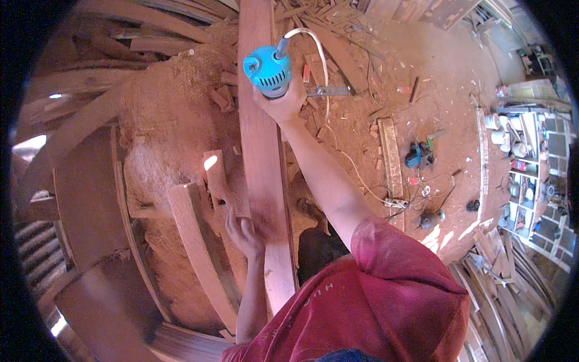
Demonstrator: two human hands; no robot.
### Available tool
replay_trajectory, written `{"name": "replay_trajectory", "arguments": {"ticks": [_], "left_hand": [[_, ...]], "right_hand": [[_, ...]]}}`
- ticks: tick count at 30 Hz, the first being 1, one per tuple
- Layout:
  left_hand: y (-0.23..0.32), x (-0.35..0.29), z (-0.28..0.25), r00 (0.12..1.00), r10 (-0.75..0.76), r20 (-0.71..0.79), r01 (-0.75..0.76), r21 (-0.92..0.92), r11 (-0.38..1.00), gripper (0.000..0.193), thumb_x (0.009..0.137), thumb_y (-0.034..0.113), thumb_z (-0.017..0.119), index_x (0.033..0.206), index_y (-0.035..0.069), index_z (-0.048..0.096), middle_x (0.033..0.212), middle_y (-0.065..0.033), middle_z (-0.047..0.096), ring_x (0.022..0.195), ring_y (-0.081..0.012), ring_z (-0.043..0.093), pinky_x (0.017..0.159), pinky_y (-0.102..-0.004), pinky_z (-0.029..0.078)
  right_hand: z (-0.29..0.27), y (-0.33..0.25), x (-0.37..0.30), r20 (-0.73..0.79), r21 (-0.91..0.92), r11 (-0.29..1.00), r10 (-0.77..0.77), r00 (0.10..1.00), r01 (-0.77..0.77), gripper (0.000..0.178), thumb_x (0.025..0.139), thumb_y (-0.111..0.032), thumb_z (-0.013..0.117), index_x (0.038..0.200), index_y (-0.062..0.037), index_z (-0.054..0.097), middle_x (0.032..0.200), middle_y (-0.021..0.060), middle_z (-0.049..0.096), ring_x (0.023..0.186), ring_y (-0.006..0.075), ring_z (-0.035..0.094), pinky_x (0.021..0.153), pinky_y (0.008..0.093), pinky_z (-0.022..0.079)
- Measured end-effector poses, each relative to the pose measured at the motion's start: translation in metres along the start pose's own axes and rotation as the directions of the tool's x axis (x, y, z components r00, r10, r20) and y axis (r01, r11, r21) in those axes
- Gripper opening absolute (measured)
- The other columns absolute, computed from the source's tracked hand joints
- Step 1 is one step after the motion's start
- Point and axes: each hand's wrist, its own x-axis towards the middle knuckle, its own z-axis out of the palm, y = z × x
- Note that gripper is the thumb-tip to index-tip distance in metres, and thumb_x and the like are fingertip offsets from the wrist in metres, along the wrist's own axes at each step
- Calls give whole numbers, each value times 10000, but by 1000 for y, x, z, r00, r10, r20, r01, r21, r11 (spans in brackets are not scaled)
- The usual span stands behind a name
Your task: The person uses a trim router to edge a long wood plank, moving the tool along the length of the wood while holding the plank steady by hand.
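My right hand is wrapped round the lower body of a blue corded trim router, with the arm stretched far forward. The router stands on a long reddish wooden plank that runs away from me. A metal guide bracket sticks out to its right, and its pale cord loops over my hand and down to the floor. The router's bit is hidden from view. My left hand is at the plank's left edge, nearer to me, with loosely bent fingers apart and nothing visible in them.
Sawdust and a thick wooden beam are left of the plank. Curved boards lie at the far left. A second blue power tool and tangled cords are on the floor to the right. Shelves line the right side.
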Motion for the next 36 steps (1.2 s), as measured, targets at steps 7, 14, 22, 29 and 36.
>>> {"name": "replay_trajectory", "arguments": {"ticks": [7, 14, 22, 29, 36], "left_hand": [[38, 61, 64, 996, -33, 87, 11, 245, 970, 433, 1067, 338, 461, 1319, 17, 605, 1397, -209, 575, 1301, -413, 533, 1075, -513, 416], [45, 63, 62, 986, -117, 120, 85, 247, 965, 429, 1061, 354, 450, 1235, 11, 639, 1327, -200, 626, 1193, -429, 603, 993, -516, 479], [56, 71, 66, 983, -130, 131, 93, 258, 962, 487, 1062, 389, 423, 1204, -13, 659, 1240, -233, 666, 1134, -437, 628, 963, -517, 492], [47, 70, 73, 992, -70, 102, 37, 290, 956, 527, 1038, 402, 441, 1162, -64, 652, 1194, -277, 665, 1076, -466, 639, 951, -523, 498], [49, 67, 70, 983, -155, 95, 116, 327, 938, 474, 1034, 354, 442, 1190, -46, 644, 1160, -270, 663, 1027, -464, 631, 925, -524, 490]], "right_hand": [[46, 42, 50, -8, -20, 998, -55, 998, 55, 906, 559, -338, 919, 1357, -75, 579, 1023, 180, 713, 906, 404, 704, 799, 474, 579], [137, 110, 136, -49, -70, 993, -102, 994, 98, 739, 592, -390, 911, 1154, -31, 593, 945, 185, 683, 814, 393, 686, 724, 470, 564], [213, 168, 228, -71, -148, 981, -135, 988, 123, 680, 606, -428, 916, 1035, -22, 581, 833, 195, 665, 777, 426, 681, 700, 482, 557], [243, 177, 287, -3, -32, 999, -15, 1000, 15, 792, 674, -333, 888, 1341, -38, 579, 1140, 233, 705, 1023, 425, 695, 879, 490, 565], [238, 199, 321, 89, -27, 938, 348, 933, -347, 831, 711, -498, 865, 1350, -69, 552, 1044, 237, 720, 969, 454, 697, 843, 520, 553]]}}
